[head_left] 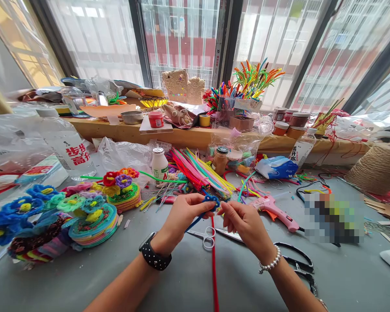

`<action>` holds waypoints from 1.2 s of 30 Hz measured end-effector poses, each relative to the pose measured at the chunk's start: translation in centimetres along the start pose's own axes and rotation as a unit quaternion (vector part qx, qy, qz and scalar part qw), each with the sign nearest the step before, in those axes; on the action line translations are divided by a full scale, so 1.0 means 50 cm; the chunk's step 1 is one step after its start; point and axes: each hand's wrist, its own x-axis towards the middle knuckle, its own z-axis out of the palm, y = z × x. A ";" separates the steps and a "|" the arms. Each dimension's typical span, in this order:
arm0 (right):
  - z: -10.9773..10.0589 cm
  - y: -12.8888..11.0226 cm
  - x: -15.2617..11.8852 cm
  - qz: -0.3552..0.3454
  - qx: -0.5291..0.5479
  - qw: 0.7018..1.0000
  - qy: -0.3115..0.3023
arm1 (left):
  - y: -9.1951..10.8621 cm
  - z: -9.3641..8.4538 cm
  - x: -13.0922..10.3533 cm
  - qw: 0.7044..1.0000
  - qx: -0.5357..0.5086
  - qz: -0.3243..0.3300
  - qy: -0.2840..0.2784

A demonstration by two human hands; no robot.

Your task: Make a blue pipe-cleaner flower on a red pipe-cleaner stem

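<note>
Near the middle of the view, my left hand (189,212) pinches a blue pipe-cleaner flower (211,200), whose blue stem trails down below the fingers. My right hand (242,219) is beside the flower's right edge with its fingers pressed together; whatever it pinches is too small to make out. Under the hands, a red pipe cleaner (214,268) runs toward the front edge. Small scissors (207,237) lie between the wrists, and black-handled scissors (297,260) lie partly behind my right forearm.
Finished pipe-cleaner flowers (26,207) and a round flower base (94,225) stand at the left. Bundled pipe cleaners (198,171) lie behind the hands. A pink glue gun (276,211), a tissue pack (276,167) and a twine spool (378,167) are at the right.
</note>
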 end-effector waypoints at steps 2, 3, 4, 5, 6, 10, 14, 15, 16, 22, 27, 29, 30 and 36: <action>-0.010 -0.003 0.001 -0.025 -0.002 0.999 0.028 | -0.008 0.011 -0.004 1.000 0.011 -0.005 -0.026; -0.013 -0.003 0.001 -0.034 -0.006 0.999 0.032 | -0.012 0.015 -0.005 0.999 0.017 -0.010 -0.037; -0.015 -0.004 0.001 -0.041 -0.011 0.999 0.033 | -0.016 0.019 -0.006 0.999 0.024 -0.012 -0.046; -0.016 -0.004 0.001 -0.047 -0.016 0.998 0.030 | -0.019 0.022 -0.007 0.998 0.033 -0.012 -0.051; -0.016 -0.004 0.001 -0.052 -0.020 0.998 0.027 | -0.022 0.024 -0.007 0.998 0.042 -0.010 -0.054; -0.014 -0.002 0.000 -0.063 -0.042 0.996 0.042 | -0.022 0.021 -0.005 0.995 0.072 0.003 -0.068; -0.017 0.006 0.003 -0.047 -0.040 0.996 0.064 | -0.013 0.009 -0.002 0.988 0.109 -0.017 -0.112; -0.019 0.008 0.005 -0.037 -0.036 0.996 0.072 | -0.012 0.007 0.000 0.987 0.119 -0.019 -0.107; -0.021 0.011 0.006 -0.028 -0.033 0.996 0.083 | -0.011 0.004 0.000 0.987 0.129 -0.017 -0.098; -0.041 0.028 0.014 0.012 -0.051 0.982 0.180 | -0.010 -0.003 0.005 0.981 0.176 -0.002 -0.084; -0.063 0.047 0.018 0.042 -0.059 0.963 0.260 | -0.008 -0.013 0.009 0.976 0.199 -0.007 -0.086; -0.068 0.056 0.020 0.051 -0.049 0.957 0.280 | -0.009 -0.016 0.011 0.974 0.205 -0.016 -0.092; -0.069 0.059 0.021 0.055 -0.043 0.955 0.288 | -0.009 -0.017 0.012 0.974 0.206 -0.022 -0.096; -0.064 0.075 0.030 0.080 0.078 0.948 0.298 | -0.005 -0.013 0.010 0.983 0.141 -0.030 -0.115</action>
